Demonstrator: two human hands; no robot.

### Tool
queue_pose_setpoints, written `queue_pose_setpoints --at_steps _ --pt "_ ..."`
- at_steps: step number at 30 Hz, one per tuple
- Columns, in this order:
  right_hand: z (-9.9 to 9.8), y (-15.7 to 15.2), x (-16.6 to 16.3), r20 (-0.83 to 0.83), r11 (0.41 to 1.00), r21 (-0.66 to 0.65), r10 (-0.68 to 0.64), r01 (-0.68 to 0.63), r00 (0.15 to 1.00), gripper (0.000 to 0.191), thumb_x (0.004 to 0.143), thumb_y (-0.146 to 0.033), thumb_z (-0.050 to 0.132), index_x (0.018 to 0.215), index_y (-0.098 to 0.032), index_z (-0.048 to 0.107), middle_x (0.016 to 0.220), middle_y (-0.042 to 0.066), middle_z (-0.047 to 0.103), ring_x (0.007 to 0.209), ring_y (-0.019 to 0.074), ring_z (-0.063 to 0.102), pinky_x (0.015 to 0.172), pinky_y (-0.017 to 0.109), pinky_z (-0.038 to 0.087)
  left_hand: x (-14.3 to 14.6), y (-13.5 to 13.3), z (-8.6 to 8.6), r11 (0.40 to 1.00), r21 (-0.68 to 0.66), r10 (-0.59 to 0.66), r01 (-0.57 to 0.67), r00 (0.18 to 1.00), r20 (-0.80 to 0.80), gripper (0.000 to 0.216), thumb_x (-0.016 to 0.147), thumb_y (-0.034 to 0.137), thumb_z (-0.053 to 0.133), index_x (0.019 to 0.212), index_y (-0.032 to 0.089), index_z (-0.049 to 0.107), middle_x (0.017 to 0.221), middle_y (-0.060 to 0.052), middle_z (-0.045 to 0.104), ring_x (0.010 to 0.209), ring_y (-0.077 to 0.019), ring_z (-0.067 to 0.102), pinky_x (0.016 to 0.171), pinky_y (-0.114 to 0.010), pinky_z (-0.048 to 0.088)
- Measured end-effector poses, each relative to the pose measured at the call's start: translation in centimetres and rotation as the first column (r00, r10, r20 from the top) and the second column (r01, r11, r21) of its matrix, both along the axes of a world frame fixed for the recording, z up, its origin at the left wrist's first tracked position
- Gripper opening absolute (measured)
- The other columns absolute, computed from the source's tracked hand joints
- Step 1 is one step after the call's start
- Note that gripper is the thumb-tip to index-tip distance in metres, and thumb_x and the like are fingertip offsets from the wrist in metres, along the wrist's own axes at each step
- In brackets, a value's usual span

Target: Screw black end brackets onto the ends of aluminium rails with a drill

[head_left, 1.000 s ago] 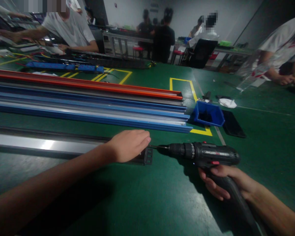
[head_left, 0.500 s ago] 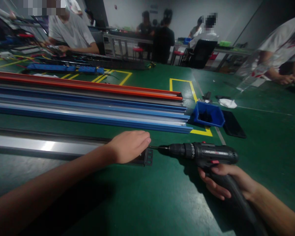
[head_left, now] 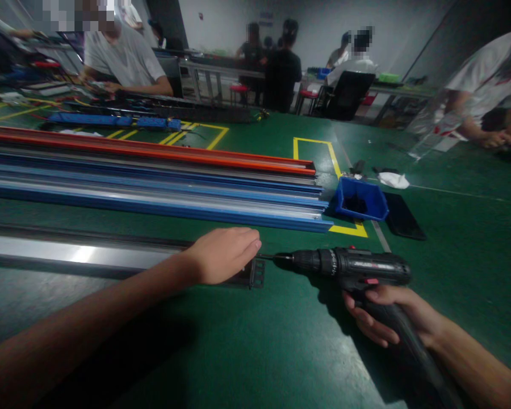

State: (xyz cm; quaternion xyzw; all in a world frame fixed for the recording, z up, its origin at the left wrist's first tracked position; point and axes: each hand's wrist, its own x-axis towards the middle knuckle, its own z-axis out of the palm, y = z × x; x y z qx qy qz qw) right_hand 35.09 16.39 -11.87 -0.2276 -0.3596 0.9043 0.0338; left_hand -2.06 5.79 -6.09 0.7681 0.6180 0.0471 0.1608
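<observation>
My right hand (head_left: pixel 387 318) is wrapped round the handle of a black cordless drill (head_left: pixel 366 267). The drill lies level and points left. Its long thin bit (head_left: pixel 272 257) reaches to the end of a dark-edged metal profile (head_left: pixel 89 253); the tip is hidden behind my left fingers. Over that end my left hand (head_left: pixel 225 255) is laid with fingers pressed together, gripping the profile from above. A black slotted end bracket (head_left: pixel 258 274) sticks out just below the fingertips.
Beyond lie several blue profiles (head_left: pixel 174 201) and an orange profile (head_left: pixel 196 154). A blue bin (head_left: pixel 361 199) with dark small parts stands beside a black phone-like slab (head_left: pixel 404 216). White crumpled tissue (head_left: pixel 394 180) lies behind. Other people sit across and at the right of the green table (head_left: pixel 281 352).
Almost nothing differs. Both hands, the drill and the profile hold their places, while the view shifts very slightly.
</observation>
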Motion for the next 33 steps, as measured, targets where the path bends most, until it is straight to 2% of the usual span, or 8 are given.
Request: queue_pose_setpoints --at_steps 26,33 --pt "0.45 -0.34 -0.11 -0.026 1.000 -0.007 -0.028 0.028 0.999 0.036 0.092 -0.033 0.059 0.109 -0.005 0.073 0.076 0.009 0.067 0.044 0.0071 0.052 0.051 0.022 0.050 0.21 -0.17 0.18 1.000 -0.005 0.010 -0.010 1.000 0.004 0.038 0.108 0.039 0.023 0.093 0.021 0.053 0.095 -0.004 0.063 0.085 -0.0212 0.060 0.073 -0.035 0.040" --pt "0.54 -0.36 -0.29 -0.024 0.998 -0.048 -0.030 0.029 0.999 0.035 0.091 -0.032 0.061 0.109 -0.005 0.074 0.077 0.008 0.067 0.045 0.0072 0.054 0.052 0.023 0.051 0.21 -0.22 -0.12 1.000 0.009 0.003 -0.003 1.000 0.012 0.037 0.108 0.039 0.024 0.093 0.021 0.053 0.094 -0.003 0.064 0.084 -0.0210 0.061 0.073 -0.034 0.040"
